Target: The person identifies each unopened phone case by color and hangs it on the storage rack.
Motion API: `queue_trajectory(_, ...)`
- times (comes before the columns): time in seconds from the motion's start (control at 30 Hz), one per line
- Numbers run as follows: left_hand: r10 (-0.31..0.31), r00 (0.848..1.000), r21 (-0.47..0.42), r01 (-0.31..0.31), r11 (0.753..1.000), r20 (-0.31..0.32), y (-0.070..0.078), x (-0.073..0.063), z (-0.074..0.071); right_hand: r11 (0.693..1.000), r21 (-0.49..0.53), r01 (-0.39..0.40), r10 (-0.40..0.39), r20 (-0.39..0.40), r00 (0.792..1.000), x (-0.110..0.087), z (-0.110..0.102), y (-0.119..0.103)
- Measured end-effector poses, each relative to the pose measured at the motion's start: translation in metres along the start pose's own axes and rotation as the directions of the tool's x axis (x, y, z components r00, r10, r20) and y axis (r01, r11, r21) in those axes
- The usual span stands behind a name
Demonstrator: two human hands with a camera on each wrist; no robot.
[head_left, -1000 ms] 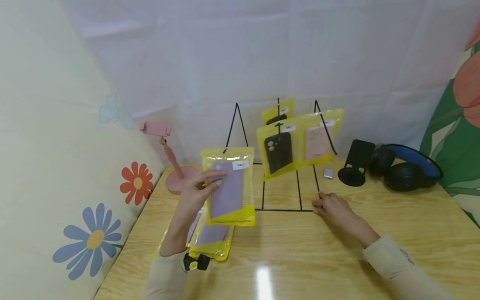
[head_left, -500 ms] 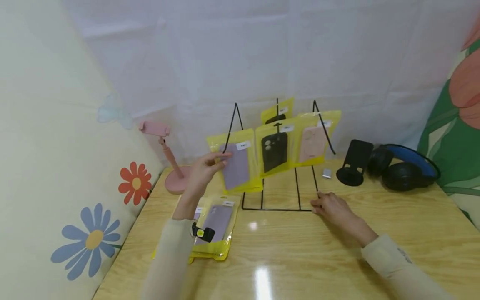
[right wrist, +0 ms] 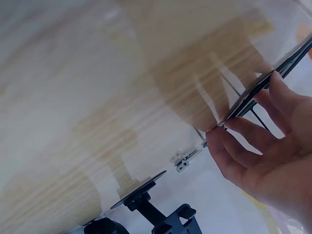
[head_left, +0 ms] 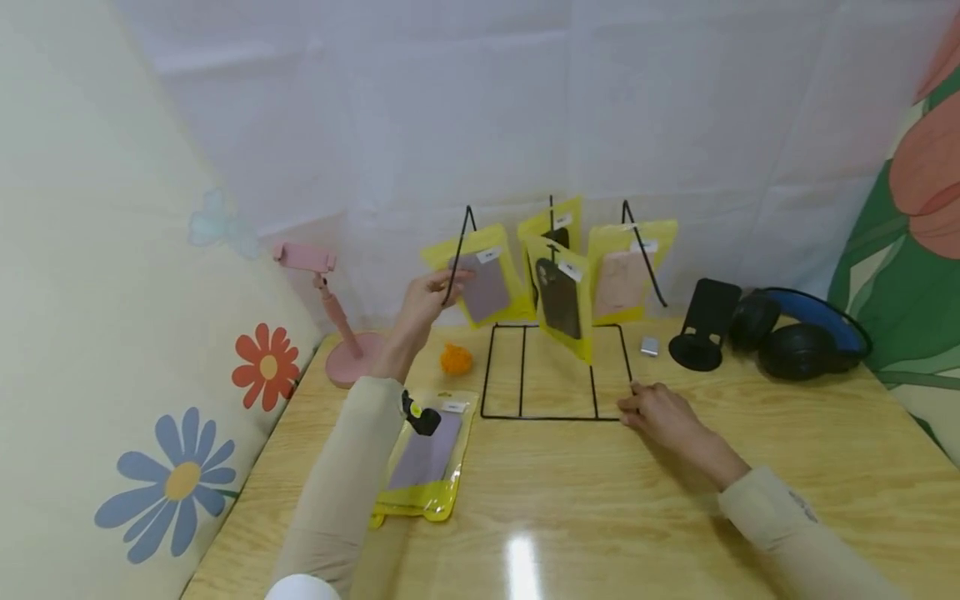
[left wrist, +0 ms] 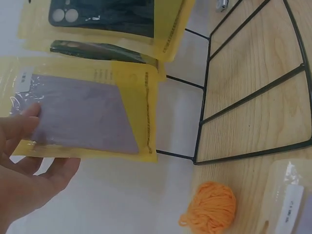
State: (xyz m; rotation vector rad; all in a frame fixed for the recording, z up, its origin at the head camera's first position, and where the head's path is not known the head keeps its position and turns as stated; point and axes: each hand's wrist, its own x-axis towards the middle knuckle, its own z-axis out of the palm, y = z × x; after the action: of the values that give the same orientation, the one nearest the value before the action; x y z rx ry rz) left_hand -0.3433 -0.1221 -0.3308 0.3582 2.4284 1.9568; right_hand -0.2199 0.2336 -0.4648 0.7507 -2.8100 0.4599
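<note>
My left hand (head_left: 422,308) pinches a yellow-edged clear pouch (head_left: 489,287) holding a purple phone case, at the left hook of a black wire display rack (head_left: 551,418). In the left wrist view, the thumb lies on the pouch's front (left wrist: 87,114) and the other fingers are behind it. The hook's arm crosses in front of the pouch's upper part; whether it runs through the hole cannot be made out. Pouches with a black case (head_left: 558,298) and a pink case (head_left: 624,283) hang from the other hooks. My right hand (head_left: 663,415) grips the rack's front right corner.
Another purple-case pouch (head_left: 426,450) lies at the table's left front. An orange yarn ball (head_left: 456,359) and pink phone stand (head_left: 348,358) are behind it. Right of the rack are a small silvery piece (head_left: 649,346), a black phone stand (head_left: 697,342) and headphones (head_left: 798,342).
My left hand has carried the purple-case pouch up and back along the left hook. The front black-case pouch has swung and turned sideways. The yarn ball has come into view. My right hand stays put.
</note>
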Motion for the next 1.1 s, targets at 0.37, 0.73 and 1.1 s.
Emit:
queue_trajectory(0.37,0.094,0.989,0.493,-0.141,0.858,0.118,-0.038,-0.036,-0.023,1.0,0.012,-0.014,0.014,0.022,1.0,0.001,0.008,-0.002)
queue_trajectory(0.73,-0.117,0.993,0.815,0.04,0.579,0.034,-0.1,-0.136,-0.056,0.997,0.022,-0.072,0.071,0.042,0.997,0.0,0.0,0.0)
queue_trajectory(1.1,-0.301,0.942,0.885,0.262,0.385,-0.148,-0.1,-0.165,-0.068,0.998,-0.01,-0.063,0.063,0.036,0.997,0.0,-0.001,0.0)
